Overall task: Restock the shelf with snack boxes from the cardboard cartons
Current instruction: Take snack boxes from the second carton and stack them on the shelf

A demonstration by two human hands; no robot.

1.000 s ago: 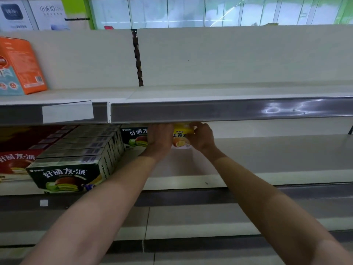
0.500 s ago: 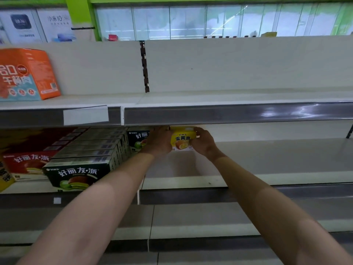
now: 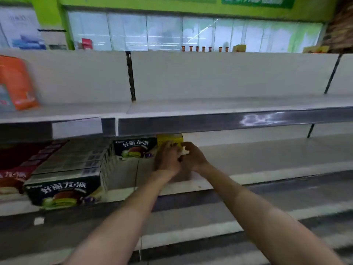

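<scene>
Two bare forearms reaching from the bottom of the frame up to its centre. Behind them, pale store shelf (image 3: 267, 150) spanning the full width, an upper tier above it across the middle. On that upper tier, far left edge, blurred orange package (image 3: 18, 83). On the middle tier, lower left, row of dark snack boxes (image 3: 63, 192) with white lettering, packed front to back. Just left of centre, one more dark box (image 3: 134, 148) at the back of the tier. Touching its right side, small yellow snack box (image 3: 170, 139), top tucked under the upper tier's edge. Left hand (image 3: 167, 157) and right hand (image 3: 193, 155) side by side, fingers curled round the yellow box's lower front, both in a closed grip on it.
</scene>
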